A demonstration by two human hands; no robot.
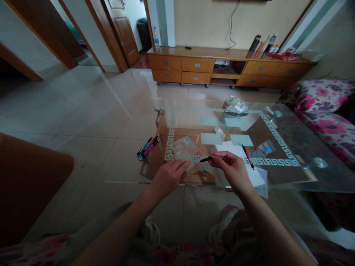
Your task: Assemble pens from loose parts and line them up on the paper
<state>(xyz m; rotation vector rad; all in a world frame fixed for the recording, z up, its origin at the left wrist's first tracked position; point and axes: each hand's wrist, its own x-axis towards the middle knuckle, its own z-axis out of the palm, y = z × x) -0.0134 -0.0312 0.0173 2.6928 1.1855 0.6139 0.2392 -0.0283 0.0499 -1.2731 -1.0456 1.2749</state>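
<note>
Two bare hands meet over a clear glass table (271, 162) edged with a pale Greek-key pattern, a slim black pen-like piece (206, 159) held between them in the right hand (231, 168). The right hand is pinched narrow, thumb and fingertips closed on the piece's right end, the other fingers curled. The piece points across to the left hand (170, 175), which lies palm down with its fingers close together and slightly bent. Its fingertips reach a thin, clear, slender piece (195, 162) that lines up with the black one's tip; whether they grip it or merely touch it cannot be told.

Left of the left hand and a little beyond it, a bundle of slim pens in black, red and blue (148, 147) lies at an angle. Just beyond the left hand's fingertips is a clear flat plastic bag with red print (184, 145). Close to the right of the right hand, a red and black pen (247, 156) lies slanted, near white sheets of paper (256, 177) that extend behind that hand. Well beyond the right hand stands a round basket (227, 119) heaped with crumpled white rubbish
</note>
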